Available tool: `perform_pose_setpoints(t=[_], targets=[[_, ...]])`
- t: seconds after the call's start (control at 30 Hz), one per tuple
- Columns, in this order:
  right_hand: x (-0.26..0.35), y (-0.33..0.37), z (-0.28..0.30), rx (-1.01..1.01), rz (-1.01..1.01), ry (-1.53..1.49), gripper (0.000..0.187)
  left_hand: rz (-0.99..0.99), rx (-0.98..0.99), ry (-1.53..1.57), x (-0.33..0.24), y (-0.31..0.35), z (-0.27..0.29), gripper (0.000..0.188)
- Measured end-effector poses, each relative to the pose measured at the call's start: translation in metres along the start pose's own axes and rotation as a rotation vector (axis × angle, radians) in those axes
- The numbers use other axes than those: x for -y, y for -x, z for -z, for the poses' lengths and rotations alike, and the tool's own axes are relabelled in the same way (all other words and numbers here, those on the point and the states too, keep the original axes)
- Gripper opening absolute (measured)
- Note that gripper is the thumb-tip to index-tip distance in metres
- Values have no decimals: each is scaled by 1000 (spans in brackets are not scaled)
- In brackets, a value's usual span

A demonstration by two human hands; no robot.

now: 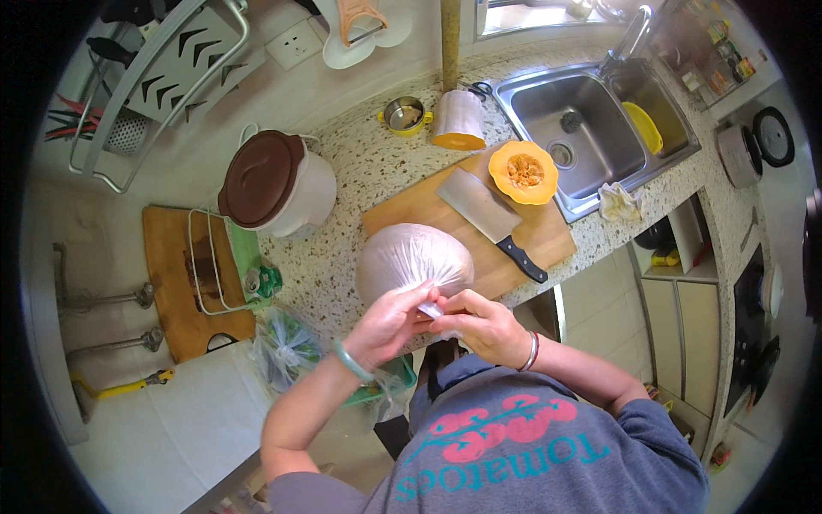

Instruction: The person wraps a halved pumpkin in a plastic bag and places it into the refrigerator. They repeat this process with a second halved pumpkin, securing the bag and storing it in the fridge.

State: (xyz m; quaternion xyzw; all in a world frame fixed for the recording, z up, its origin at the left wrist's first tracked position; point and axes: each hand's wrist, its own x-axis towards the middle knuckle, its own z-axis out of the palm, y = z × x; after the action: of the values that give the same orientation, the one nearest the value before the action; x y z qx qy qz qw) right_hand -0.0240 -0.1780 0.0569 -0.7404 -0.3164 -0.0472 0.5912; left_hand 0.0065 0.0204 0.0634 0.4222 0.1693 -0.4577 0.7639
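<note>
A thin whitish plastic bag [414, 257] is stretched round a large rounded thing at the cutting board's near left edge; its contents are veiled by the film. My left hand [390, 324] pinches the bag's gathered neck, and my right hand [488, 329] closes on the same twisted end beside it. Just beyond, a cleaver [481, 206] with a black handle lies flat on the wooden cutting board [552, 244]. Next to its blade sits a cut pumpkin piece [524, 173], orange flesh and seeds facing up.
Behind the board stand another pale-skinned pumpkin piece [459, 120] and a small yellow-handled metal bowl [404, 115]. A white pot with a brown lid [263, 178] stands left. The double sink [561, 214] is at the right, with a cloth [618, 203] on its near edge.
</note>
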Motion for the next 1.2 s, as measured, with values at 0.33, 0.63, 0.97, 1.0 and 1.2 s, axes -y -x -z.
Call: perform_pose_setpoints(t=[0.33,0.63,0.97,1.0,1.2], targets=[[3,-20,-17,27,193,98,24,97,-272,-505,-51,27,-15,25],[-6,-1,-25,-146,-55,-190,19,-159,-415,-1153,-38,34,-20,18],[-16,-16,-33,-159,-105,-163,8,-704,-550,-1721,-26,45,-29,10],[-17,-15,-34,-143,-117,-169,8,-759,-535,-1756,-24,45,-26,10],[-19,-21,-36,-122,-131,-144,8,-947,-466,-1924,-20,45,-16,16]])
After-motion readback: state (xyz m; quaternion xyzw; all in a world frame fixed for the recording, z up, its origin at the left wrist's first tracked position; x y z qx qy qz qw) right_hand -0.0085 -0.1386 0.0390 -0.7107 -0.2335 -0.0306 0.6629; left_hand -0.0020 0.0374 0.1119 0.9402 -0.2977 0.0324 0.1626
